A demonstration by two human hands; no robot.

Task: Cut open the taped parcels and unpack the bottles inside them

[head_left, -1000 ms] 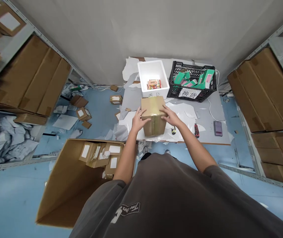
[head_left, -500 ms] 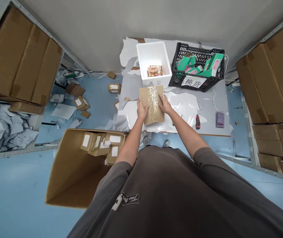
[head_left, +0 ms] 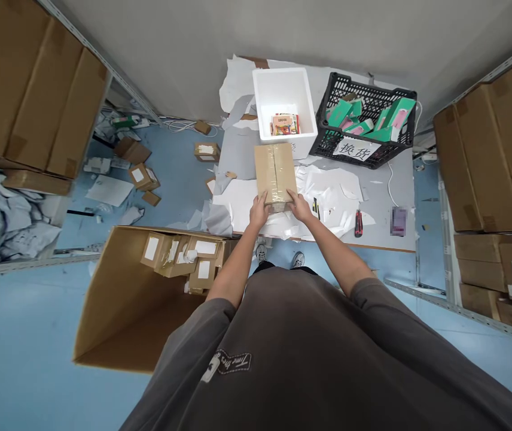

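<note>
Left grip (head_left: pixel 259 212), right grip (head_left: pixel 299 207) shifted nearer body, box (head_left: pixel 276 172) ahead

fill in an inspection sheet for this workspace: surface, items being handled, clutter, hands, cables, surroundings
Surface: grey table, partly covered by white paper sheets
Job's things: taped cardboard box, nearer the person than the white bin
Clutter: black crate holding green boxes; yellow-and-black tool; red-and-black tool; purple item, blurred
Hands: left hand and right hand touch the box's near end; grip partly hidden
Cables: white cable on the table's right side; floor cables near the wall
Surroundings: large open carton with labelled boxes, left; brown cartons on both sides; blue floor
</note>
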